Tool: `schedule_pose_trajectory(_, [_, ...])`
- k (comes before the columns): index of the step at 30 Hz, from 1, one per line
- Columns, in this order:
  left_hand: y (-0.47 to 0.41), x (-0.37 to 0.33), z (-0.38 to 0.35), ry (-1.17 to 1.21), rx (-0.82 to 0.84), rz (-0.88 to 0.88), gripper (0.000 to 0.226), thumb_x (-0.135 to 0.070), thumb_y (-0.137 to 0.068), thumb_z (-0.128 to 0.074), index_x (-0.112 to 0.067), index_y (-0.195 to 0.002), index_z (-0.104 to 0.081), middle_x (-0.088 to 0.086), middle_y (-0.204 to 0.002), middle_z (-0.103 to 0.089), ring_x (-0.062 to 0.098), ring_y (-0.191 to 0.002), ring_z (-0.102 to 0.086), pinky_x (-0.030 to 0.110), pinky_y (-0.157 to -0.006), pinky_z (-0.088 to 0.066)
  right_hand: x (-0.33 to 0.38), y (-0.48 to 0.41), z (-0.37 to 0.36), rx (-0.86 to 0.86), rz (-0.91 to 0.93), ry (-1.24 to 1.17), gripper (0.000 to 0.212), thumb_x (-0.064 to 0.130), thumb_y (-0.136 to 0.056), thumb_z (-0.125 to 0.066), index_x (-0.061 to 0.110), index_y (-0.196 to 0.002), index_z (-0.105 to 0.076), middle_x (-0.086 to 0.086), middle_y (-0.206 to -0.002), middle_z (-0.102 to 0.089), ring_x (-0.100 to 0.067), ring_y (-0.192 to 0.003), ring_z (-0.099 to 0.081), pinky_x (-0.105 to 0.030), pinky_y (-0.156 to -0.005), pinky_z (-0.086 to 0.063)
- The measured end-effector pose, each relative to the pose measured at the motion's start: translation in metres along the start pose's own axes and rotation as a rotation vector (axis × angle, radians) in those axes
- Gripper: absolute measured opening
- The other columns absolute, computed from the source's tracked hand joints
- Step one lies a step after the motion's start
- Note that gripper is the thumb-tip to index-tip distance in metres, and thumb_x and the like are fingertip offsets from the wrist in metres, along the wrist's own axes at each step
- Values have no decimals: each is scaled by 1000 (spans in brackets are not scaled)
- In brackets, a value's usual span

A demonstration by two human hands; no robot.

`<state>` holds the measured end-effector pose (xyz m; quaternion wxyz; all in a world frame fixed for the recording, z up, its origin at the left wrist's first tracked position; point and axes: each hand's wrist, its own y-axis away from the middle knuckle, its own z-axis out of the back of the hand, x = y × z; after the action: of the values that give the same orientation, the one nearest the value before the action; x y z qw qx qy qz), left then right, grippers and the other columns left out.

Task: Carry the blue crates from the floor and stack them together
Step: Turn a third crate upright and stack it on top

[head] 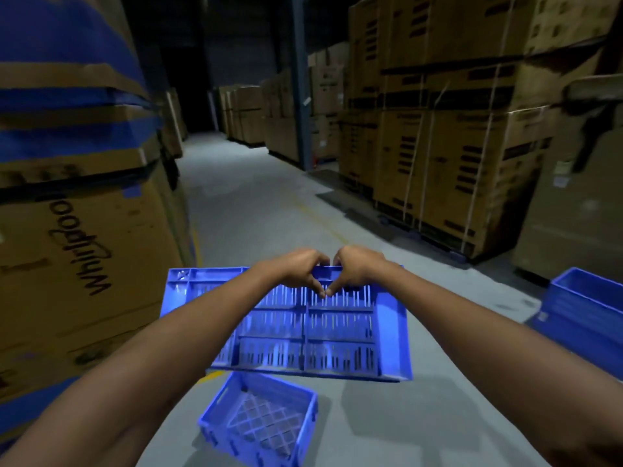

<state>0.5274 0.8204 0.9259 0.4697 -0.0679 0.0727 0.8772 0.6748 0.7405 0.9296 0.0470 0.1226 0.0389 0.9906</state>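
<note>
I hold a wide, shallow blue crate point(337, 335) with a slotted bottom in the air before me. My left hand point(301, 269) and my right hand point(357, 269) grip its far rim side by side, thumbs touching inside the crate. Below it a smaller blue crate point(263, 423) with a lattice bottom sits on the grey floor. A stack of blue crates point(586, 311) stands on the floor at the right edge.
Tall stacks of cardboard boxes point(84, 214) wall the left side. More strapped boxes on pallets point(455, 156) line the right. A grey concrete aisle point(256, 203) runs ahead between them into the dark. A steel column point(303, 96) rises mid-right.
</note>
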Motion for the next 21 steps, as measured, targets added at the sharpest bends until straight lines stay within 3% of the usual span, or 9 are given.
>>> schedule_pose_trajectory(4, [-82, -56, -9, -4, 55, -90, 43, -42, -67, -86, -20, -90, -58, -3, -77, -60, 21, -72, -54, 32, -59, -39, -88, -6, 24, 228, -123, 45, 65, 65, -54, -86, 12, -91, -73, -4, -82, -75, -21, -70, -71, -29, -63, -53])
schedule_pose_trajectory(7, [-136, -94, -13, -12, 96, -139, 51, -40, -68, -86, -15, -105, -62, 4, -97, -68, 25, -85, -60, 34, -73, -48, -150, -7, 39, 232, -142, 7, 52, 50, -64, -88, 7, -89, -72, -9, -86, -73, -26, -73, -71, -28, -59, -53])
schedule_pose_trajectory(10, [-184, -124, -10, -13, 118, -178, 42, -40, -69, -85, -20, -97, -61, 1, -90, -67, 23, -79, -59, 32, -68, -46, -200, -3, 56, 179, -149, 13, 46, 48, -66, -88, 10, -84, -70, -7, -83, -71, -24, -68, -68, -27, -57, -51])
schedule_pose_trajectory(15, [-259, -165, -2, -61, 169, -253, 44, -43, -72, -83, -17, -101, -61, -1, -85, -61, 21, -75, -55, 30, -64, -40, -274, -10, 84, 175, -235, 88, 67, 72, -57, -79, 18, -95, -71, 2, -94, -67, -22, -87, -65, -38, -79, -54])
schedule_pose_trajectory(17, [-289, -170, 1, -82, 177, -282, 43, -46, -71, -82, -20, -97, -60, -2, -83, -61, 21, -75, -56, 30, -64, -41, -298, -18, 92, 185, -262, 83, 67, 71, -61, -79, 15, -96, -66, 2, -93, -63, -21, -87, -62, -35, -75, -51])
schedule_pose_trajectory(19, [-323, -171, 2, -89, 195, -302, 38, -47, -69, -83, -25, -87, -58, -4, -78, -61, 20, -72, -57, 31, -62, -42, -320, -28, 97, 145, -269, 43, 54, 63, -64, -82, 15, -83, -64, -1, -87, -66, -19, -77, -62, -29, -62, -46])
schedule_pose_trajectory(21, [-360, -169, 0, -81, 195, -313, 36, -47, -67, -84, -26, -79, -57, -5, -72, -61, 18, -67, -56, 32, -59, -41, -344, -44, 98, 76, -278, 28, 48, 61, -64, -83, 19, -74, -62, -1, -81, -68, -19, -75, -63, -29, -60, -46])
